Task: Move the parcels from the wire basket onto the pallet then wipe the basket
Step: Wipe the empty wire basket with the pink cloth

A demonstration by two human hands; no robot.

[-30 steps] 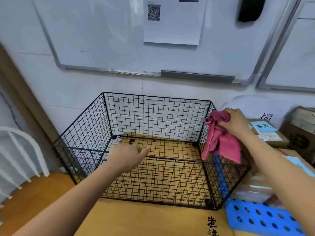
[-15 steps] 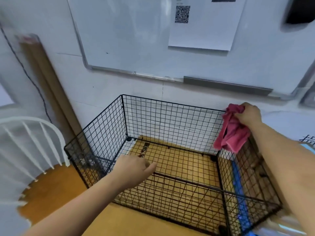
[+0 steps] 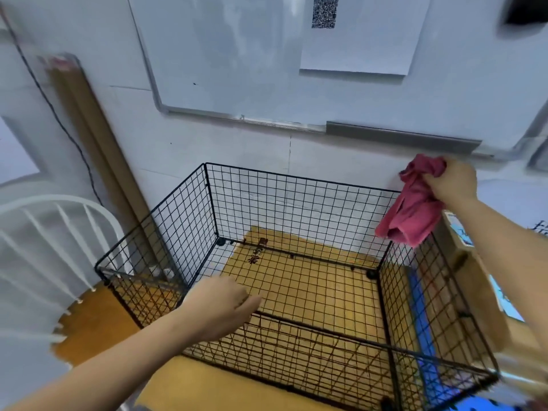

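The right grip clenches the pink cloth above the back right corner of the wire basket; the cloth hangs over that rim. The left grip curls around the near rim, fingers bent.

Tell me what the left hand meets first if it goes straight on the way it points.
Likely the wire basket's right mesh wall: the left hand, at the front rim, points rightward across the empty inside, with nothing between. Depth is unclear.
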